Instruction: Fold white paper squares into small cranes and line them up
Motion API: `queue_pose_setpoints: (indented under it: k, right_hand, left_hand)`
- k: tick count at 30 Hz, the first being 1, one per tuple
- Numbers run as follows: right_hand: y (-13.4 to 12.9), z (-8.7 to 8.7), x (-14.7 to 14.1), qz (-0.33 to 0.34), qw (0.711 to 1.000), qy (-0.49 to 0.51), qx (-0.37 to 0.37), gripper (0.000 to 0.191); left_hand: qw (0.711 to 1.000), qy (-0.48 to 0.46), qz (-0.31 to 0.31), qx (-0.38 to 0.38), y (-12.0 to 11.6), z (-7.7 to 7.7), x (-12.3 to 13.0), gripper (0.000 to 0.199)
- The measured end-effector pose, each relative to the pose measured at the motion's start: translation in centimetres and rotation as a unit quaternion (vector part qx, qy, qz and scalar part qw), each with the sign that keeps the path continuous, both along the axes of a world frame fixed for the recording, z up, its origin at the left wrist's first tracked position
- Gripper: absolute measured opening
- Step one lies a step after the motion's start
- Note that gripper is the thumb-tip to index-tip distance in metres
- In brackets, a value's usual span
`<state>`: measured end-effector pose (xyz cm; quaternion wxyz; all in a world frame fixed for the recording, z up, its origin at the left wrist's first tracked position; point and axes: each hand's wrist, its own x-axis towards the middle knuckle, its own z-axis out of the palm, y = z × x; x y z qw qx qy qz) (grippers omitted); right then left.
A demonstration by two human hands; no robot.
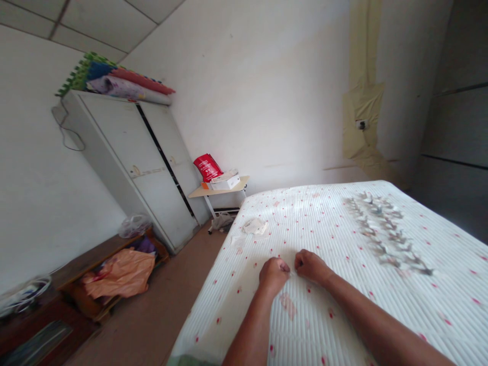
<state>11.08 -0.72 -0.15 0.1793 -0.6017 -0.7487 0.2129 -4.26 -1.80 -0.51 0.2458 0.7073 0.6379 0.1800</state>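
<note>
Above the padded bed cover (305, 208), white with small red marks, my left hand (274, 276) is closed with thumb and fingers pressed together. Facing it across a narrow gap, my right hand (310, 265) is also pinched. Something small and pale may be between the fingertips, too small to make out. Beyond my left hand lies a small pile of whitish paper pieces (255, 226). To the right, rows of several small, pointed shapes like folded paper birds (389, 229) stand on the cover, blurred.
A small table (198, 192) past the bed's far left corner bears a red bag (208, 168) and a white box (226, 180). Left of it stands a grey cabinet (125, 147). An orange plastic bag (120, 272) fills a low wooden shelf beside the brown floor (168, 300).
</note>
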Motion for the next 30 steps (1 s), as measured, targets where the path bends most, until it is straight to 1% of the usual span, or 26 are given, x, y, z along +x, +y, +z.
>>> queue_pose_setpoints:
  k: [5, 9, 13, 16, 20, 23, 30]
  right_hand:
    - [-0.1, 0.2, 0.3, 0.009, 1.0, 0.02, 0.004, 0.019]
    - [-0.2, -0.1, 0.6, 0.021, 0.999, 0.028, 0.015, 0.021]
    - [-0.4, -0.9, 0.9, 0.05, 0.996, 0.04, 0.06, 0.036]
    - [-0.8, -1.0, 1.0, 0.071, 0.993, 0.04, 0.084, 0.042]
    - [-1.5, -0.1, 0.8, 0.093, 0.991, 0.036, 0.093, 0.036]
    - [-1.7, 0.3, 0.8, 0.102, 0.99, 0.035, 0.095, 0.031]
    - [-1.7, 0.2, 0.9, 0.121, 0.985, 0.055, 0.111, 0.032]
  left_hand:
    - [0.999, 0.026, 0.017, 0.018, -1.0, 0.3, 0.4, 0.016]
    - [0.994, 0.065, 0.032, 0.081, -2.0, 0.5, 0.9, 0.012]
    - [0.987, 0.081, 0.015, 0.136, -2.6, 0.5, 1.1, 0.011]
    - [0.984, 0.075, 0.001, 0.164, -2.7, 0.2, 1.2, 0.01]
    - [0.978, 0.073, -0.008, 0.196, -2.7, -0.2, 1.4, 0.01]
    - [0.973, 0.054, -0.023, 0.224, -2.8, -0.4, 1.4, 0.01]
    - [0.965, 0.003, -0.036, 0.261, -2.8, -0.7, 1.3, 0.013]
